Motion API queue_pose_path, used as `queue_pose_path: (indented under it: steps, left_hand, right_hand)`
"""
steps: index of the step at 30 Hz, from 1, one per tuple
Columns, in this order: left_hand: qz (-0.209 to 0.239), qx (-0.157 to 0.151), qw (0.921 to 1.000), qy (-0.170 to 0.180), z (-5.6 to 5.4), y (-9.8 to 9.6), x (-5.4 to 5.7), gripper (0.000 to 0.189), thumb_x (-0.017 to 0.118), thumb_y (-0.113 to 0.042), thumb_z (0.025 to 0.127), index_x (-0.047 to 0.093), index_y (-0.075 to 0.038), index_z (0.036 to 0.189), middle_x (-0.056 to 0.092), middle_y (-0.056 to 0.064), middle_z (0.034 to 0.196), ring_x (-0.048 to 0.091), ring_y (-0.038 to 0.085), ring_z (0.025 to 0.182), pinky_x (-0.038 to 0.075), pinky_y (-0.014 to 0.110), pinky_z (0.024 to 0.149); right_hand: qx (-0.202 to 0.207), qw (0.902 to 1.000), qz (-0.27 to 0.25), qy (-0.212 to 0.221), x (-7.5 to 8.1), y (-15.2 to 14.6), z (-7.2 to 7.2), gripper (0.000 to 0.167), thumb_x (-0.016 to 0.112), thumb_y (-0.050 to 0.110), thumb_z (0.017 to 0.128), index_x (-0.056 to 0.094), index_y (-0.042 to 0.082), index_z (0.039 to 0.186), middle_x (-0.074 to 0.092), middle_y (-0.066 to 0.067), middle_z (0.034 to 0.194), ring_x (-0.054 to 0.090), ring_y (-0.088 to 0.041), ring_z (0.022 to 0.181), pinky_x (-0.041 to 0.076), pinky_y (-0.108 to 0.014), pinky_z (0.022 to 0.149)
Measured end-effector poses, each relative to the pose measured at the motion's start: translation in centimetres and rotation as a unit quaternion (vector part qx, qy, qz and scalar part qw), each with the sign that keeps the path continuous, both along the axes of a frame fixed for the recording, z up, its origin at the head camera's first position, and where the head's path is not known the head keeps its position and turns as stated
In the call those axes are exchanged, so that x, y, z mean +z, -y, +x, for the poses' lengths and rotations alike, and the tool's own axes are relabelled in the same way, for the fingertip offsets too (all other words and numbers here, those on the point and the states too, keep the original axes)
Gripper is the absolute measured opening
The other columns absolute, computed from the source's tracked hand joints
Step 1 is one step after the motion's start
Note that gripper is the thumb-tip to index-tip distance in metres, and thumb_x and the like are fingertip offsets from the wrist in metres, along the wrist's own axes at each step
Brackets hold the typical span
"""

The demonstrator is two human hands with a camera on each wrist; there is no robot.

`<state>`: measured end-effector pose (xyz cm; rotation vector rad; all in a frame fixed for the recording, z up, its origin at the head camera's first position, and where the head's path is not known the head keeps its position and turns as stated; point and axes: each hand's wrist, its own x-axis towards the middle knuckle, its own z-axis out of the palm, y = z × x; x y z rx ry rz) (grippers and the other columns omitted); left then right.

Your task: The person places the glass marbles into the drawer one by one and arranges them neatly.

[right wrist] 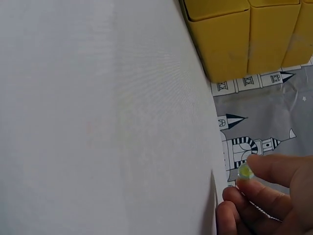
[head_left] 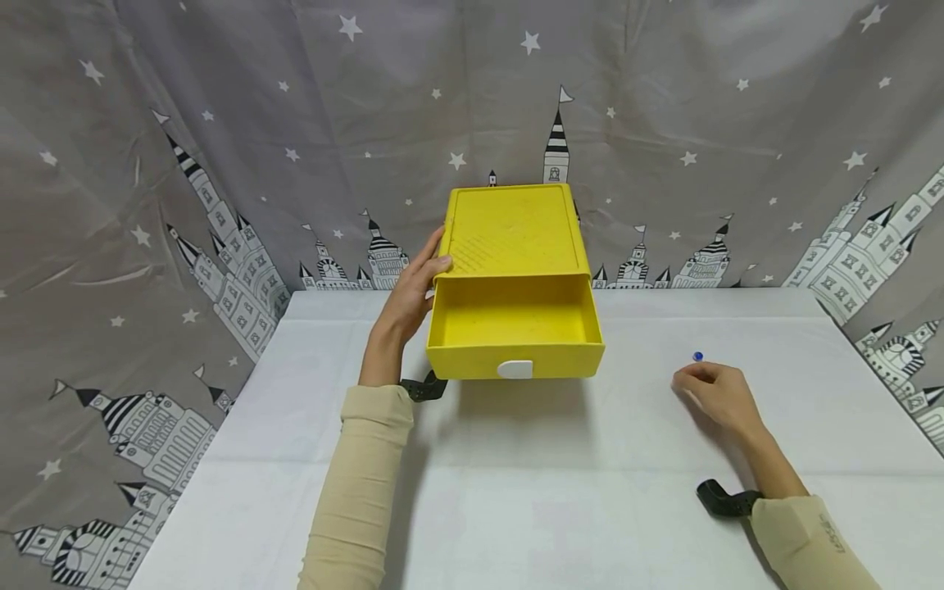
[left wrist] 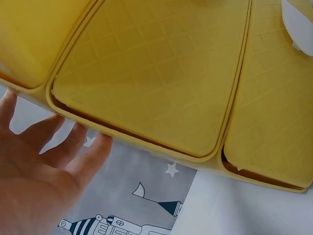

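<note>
A yellow drawer cabinet (head_left: 516,229) stands at the middle of the white table, its top drawer (head_left: 516,360) pulled out and bare inside. My left hand (head_left: 411,299) touches the cabinet's left side, thumb near the top front edge; in the left wrist view its fingers (left wrist: 93,159) are fairly straight against the yellow panel. My right hand (head_left: 723,397) is low over the table to the right. Between its thumb and index finger it pinches a small clear marble (right wrist: 245,171) with yellow-green inside. Just beyond those fingertips shows a small blue bead-like ball (head_left: 697,356).
The drawer front carries a white handle (head_left: 515,369). Behind the white table (head_left: 516,508) hangs a grey curtain (head_left: 627,106) printed with castles and stars. Each wrist wears a black camera mount, such as the right mount (head_left: 726,500).
</note>
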<state>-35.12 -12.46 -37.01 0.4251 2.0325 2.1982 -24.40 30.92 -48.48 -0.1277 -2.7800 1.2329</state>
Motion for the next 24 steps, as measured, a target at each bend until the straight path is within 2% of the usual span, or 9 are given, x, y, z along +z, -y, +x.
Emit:
queue_pose_path:
  steps: [7,17,21,24]
  left_hand:
    - [-0.008,0.005,1.0000,-0.001,0.0,0.1,0.1,0.064,0.054,-0.033,0.098,0.028,-0.038,0.156,0.021,-0.011,0.161,0.038,0.025,0.134,0.034,0.053,0.108]
    - [-0.008,0.006,1.0000,0.001,0.0,0.1,-0.1,0.066,0.054,-0.033,0.098,0.025,-0.037,0.157,0.019,-0.010,0.162,0.037,0.025,0.137,0.035,0.053,0.108]
    - [-0.010,0.004,0.9999,0.001,0.0,0.1,0.0,0.067,0.054,-0.033,0.098,0.024,-0.036,0.157,0.019,-0.010,0.162,0.036,0.025,0.137,0.034,0.053,0.108]
    - [-0.008,0.002,1.0000,0.001,0.0,0.0,0.0,0.066,0.054,-0.034,0.097,0.026,-0.037,0.157,0.020,-0.010,0.162,0.037,0.025,0.137,0.035,0.053,0.108]
  right_hand:
    - [-0.013,0.9997,-0.018,0.010,0.5,0.0,0.3,0.040,0.061,0.024,0.097,0.067,-0.011,0.114,0.069,-0.021,0.102,0.060,-0.019,0.083,0.047,-0.024,0.066]
    - [-0.015,0.9977,-0.066,0.003,1.2,-0.1,0.7,0.047,0.060,0.029,0.099,0.063,-0.014,0.119,0.066,-0.028,0.112,0.068,-0.013,0.084,0.050,-0.016,0.070]
    - [-0.029,0.9968,-0.069,-0.027,1.7,-0.4,0.9,0.044,0.061,0.029,0.098,0.065,-0.011,0.115,0.068,-0.024,0.106,0.065,-0.007,0.078,0.048,-0.014,0.068]
    - [-0.045,0.9949,-0.072,-0.054,2.3,-0.6,1.1,0.040,0.062,0.028,0.097,0.067,-0.009,0.111,0.071,-0.013,0.093,0.062,-0.003,0.074,0.047,-0.014,0.066]
